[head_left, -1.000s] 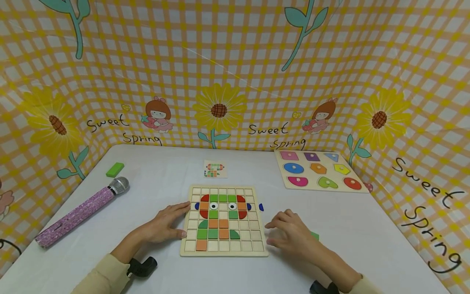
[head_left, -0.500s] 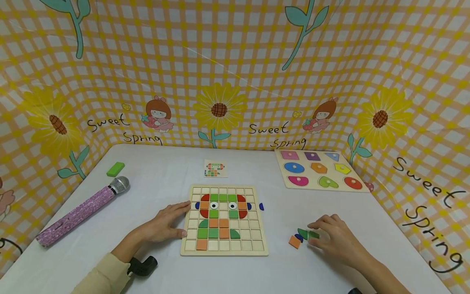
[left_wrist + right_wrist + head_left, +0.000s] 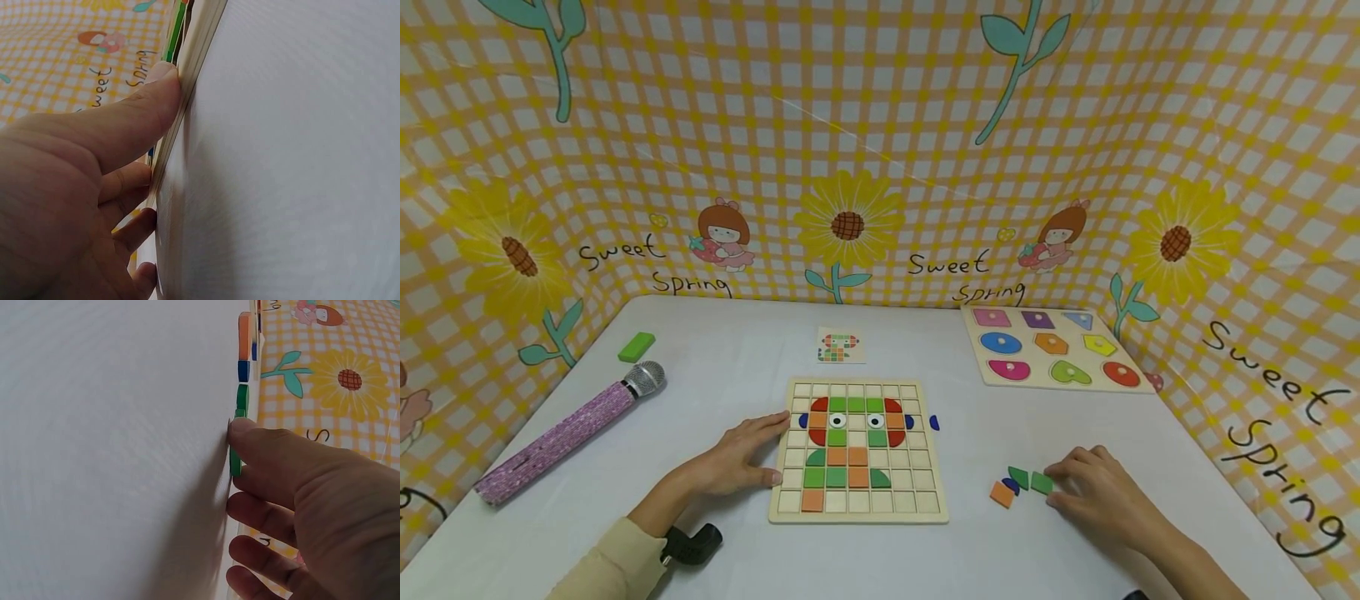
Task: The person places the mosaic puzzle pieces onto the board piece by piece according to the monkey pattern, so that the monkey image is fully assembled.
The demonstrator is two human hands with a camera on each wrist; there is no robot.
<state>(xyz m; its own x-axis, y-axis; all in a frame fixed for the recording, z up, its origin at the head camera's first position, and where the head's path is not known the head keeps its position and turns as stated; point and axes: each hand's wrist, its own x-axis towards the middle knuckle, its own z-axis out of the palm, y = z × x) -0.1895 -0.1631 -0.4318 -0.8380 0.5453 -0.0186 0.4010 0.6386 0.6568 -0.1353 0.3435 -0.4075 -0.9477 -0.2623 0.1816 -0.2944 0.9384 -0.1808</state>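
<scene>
My left hand (image 3: pixel 734 455) rests against the left edge of a wooden grid board (image 3: pixel 917 479), thumb and fingers spread along its side. Colored tiles on the board form a figure with two eye tiles. In the left wrist view the thumb touches the board's rim (image 3: pixel 187 94). On the right, my right hand (image 3: pixel 1101 496) pinches a green square tile (image 3: pixel 1041 482) by its edges, low on the white table. Beside it lie a green curved tile (image 3: pixel 1018 476), a blue half-round tile (image 3: pixel 1012 485) and an orange square tile (image 3: pixel 1002 494). The right wrist view shows the green square tile (image 3: pixel 235 459) between thumb and index finger.
A blue half-round piece (image 3: pixel 934 422) lies right of the board. Behind the board is a picture card (image 3: pixel 842 345). A shape puzzle (image 3: pixel 985 379) stands at back right. At left are a glittery microphone (image 3: pixel 561 442) and a green block (image 3: pixel 637 347).
My right hand has moved right, from beside the board to the loose tiles, uncovering them. The green square tile now sits slightly farther from the curved one. My left hand stays put.
</scene>
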